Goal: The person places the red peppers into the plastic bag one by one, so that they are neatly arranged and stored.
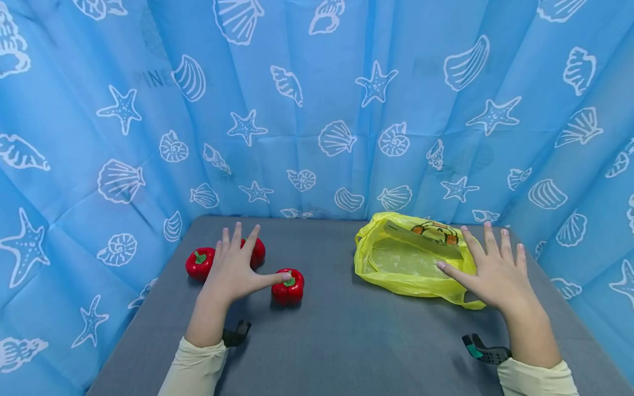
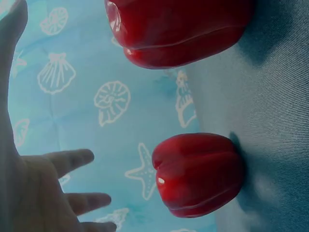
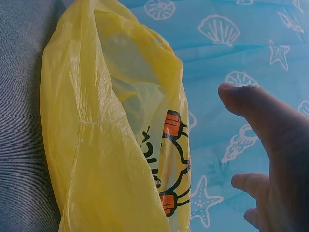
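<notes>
Three red bell peppers with green stems are on the left of the table: one pepper (image 1: 200, 264) at the far left, a second (image 1: 256, 253) partly hidden behind my fingers, and a third (image 1: 288, 288) near my thumb. Over them my left hand (image 1: 233, 278) is spread with straight fingers, holding nothing. In the left wrist view two peppers (image 2: 200, 175) stand apart from the palm. A yellow plastic bag (image 1: 411, 283) with a printed cartoon lies on the right, its mouth facing up and open. My right hand (image 1: 500, 278) hovers at the bag's right side, fingers spread and holding nothing.
The grey cloth-covered table (image 1: 327, 341) runs back to a blue curtain (image 1: 317, 110) with white shell and starfish prints, which surrounds the back and both sides. Black straps with camera mounts (image 1: 487, 351) sit on both wrists.
</notes>
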Motion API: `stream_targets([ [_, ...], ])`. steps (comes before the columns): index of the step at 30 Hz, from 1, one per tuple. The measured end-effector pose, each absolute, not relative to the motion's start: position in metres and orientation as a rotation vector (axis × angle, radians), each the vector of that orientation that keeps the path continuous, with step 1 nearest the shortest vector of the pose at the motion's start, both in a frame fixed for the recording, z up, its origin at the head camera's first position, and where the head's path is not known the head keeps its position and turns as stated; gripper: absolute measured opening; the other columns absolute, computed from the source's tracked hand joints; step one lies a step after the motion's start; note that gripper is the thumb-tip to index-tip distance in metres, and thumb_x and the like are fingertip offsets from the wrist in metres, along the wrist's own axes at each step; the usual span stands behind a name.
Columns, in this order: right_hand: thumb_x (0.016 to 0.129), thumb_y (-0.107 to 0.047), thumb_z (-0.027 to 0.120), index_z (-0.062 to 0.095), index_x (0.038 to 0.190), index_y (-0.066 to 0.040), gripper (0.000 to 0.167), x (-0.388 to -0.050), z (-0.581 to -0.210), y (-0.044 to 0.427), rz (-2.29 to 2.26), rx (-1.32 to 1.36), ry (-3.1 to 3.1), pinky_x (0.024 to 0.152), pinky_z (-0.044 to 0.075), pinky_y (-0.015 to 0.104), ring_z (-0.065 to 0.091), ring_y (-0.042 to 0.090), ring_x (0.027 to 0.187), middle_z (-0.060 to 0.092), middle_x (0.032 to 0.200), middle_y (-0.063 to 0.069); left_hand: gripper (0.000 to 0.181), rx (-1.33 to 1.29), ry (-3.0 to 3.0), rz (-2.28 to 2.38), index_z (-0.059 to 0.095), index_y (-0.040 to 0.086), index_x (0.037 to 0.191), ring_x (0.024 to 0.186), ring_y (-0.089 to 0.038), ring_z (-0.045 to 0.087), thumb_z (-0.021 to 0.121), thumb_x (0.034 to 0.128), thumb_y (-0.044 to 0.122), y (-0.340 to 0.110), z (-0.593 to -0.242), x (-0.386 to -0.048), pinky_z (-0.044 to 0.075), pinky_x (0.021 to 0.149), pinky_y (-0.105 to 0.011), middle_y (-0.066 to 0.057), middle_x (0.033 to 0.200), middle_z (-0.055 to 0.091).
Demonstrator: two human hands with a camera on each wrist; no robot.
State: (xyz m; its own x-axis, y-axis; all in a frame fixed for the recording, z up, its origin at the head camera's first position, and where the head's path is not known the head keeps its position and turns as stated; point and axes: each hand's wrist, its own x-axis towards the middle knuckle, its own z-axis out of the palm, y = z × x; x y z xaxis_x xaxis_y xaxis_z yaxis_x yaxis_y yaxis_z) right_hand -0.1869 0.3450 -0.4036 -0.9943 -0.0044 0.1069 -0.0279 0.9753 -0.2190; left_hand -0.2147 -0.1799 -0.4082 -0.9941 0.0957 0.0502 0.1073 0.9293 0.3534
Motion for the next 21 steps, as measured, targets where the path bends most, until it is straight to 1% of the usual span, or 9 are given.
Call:
stream_targets([
  [1,0.095,-0.080,0.050,0.002,0.172,-0.020,0.109,-0.1872,-0.4033,0.3453,0.337,0.027,-3.012,0.117,-0.010,0.085,-0.017,0.063,0.155,-0.017,0.172,0.032,0.137,-0.172,-3.049,-0.567,0.016,0.021,0.172,0.163,-0.054,-0.001,0.072,0.0679,0.090,-0.1798,-0.4080,-0.2148,0.013,0.127,-0.074,-0.021,0.179,0.004],
  [3,0.095,-0.078,0.053,0.012,0.172,-0.014,0.108,-0.1879,-0.4023,0.3456,0.325,0.035,-2.986,0.117,-0.001,0.086,-0.001,0.066,0.155,-0.004,0.173,0.035,0.133,-0.206,-3.037,-0.584,0.021,0.021,0.171,0.162,-0.053,0.009,0.074,0.0689,0.088,-0.1795,-0.4071,-0.2147,0.023,0.124,-0.075,-0.020,0.178,0.012],
  [5,0.097,-0.074,0.056,0.027,0.167,-0.006,0.102,-0.1884,-0.4005,0.3454,0.318,0.044,-2.955,0.115,0.017,0.085,0.022,0.066,0.150,0.018,0.169,0.038,0.125,-0.248,-3.020,-0.624,0.030,0.019,0.169,0.160,-0.049,0.025,0.077,0.0716,0.082,-0.1791,-0.4060,-0.2138,0.036,0.119,-0.073,-0.018,0.174,0.027],
  [7,0.098,-0.069,0.059,0.043,0.158,0.001,0.093,-0.1885,-0.3987,0.3452,0.317,0.045,-2.926,0.106,0.034,0.082,0.041,0.065,0.137,0.038,0.159,0.039,0.112,-0.293,-3.004,-0.671,0.040,0.018,0.164,0.152,-0.044,0.041,0.081,0.0755,0.074,-0.1787,-0.4048,-0.2125,0.049,0.110,-0.068,-0.015,0.167,0.043],
  [9,0.100,-0.065,0.061,0.054,0.148,0.005,0.085,-0.1879,-0.3973,0.3447,0.324,0.042,-2.905,0.095,0.044,0.079,0.052,0.063,0.126,0.050,0.147,0.038,0.099,-0.326,-2.996,-0.712,0.049,0.016,0.158,0.143,-0.039,0.053,0.085,0.0786,0.064,-0.1783,-0.4038,-0.2110,0.057,0.102,-0.062,-0.012,0.158,0.054],
  [11,0.101,-0.063,0.061,0.058,0.143,0.005,0.080,-0.1871,-0.3964,0.3445,0.336,0.032,-2.902,0.090,0.048,0.076,0.055,0.060,0.123,0.054,0.143,0.037,0.089,-0.347,-2.995,-0.730,0.055,0.015,0.153,0.137,-0.036,0.059,0.086,0.0814,0.057,-0.1782,-0.4036,-0.2100,0.060,0.099,-0.058,-0.010,0.152,0.060],
  [14,0.101,-0.062,0.062,0.061,0.141,0.004,0.078,-0.1861,-0.3959,0.3441,0.342,0.027,-2.894,0.087,0.050,0.074,0.057,0.059,0.121,0.056,0.141,0.035,0.085,-0.360,-3.006,-0.735,0.058,0.015,0.151,0.133,-0.034,0.061,0.087,0.0815,0.055,-0.1789,-0.4037,-0.2089,0.062,0.096,-0.055,-0.009,0.149,0.063],
  [16,0.101,-0.061,0.062,0.061,0.140,0.004,0.076,-0.1854,-0.3955,0.3442,0.344,0.023,-2.896,0.087,0.050,0.074,0.057,0.058,0.120,0.056,0.141,0.035,0.086,-0.371,-3.012,-0.753,0.059,0.016,0.149,0.131,-0.033,0.063,0.088,0.0792,0.057,-0.1793,-0.4040,-0.2086,0.063,0.095,-0.054,-0.009,0.148,0.064],
  [21,0.101,-0.059,0.063,0.062,0.139,0.005,0.074,-0.1841,-0.3944,0.3454,0.356,0.018,-2.895,0.087,0.050,0.074,0.057,0.059,0.121,0.056,0.141,0.036,0.094,-0.423,-3.032,-0.862,0.061,0.018,0.146,0.128,-0.032,0.065,0.092,0.0690,0.063,-0.1791,-0.4052,-0.2084,0.065,0.091,-0.050,-0.007,0.144,0.066],
])
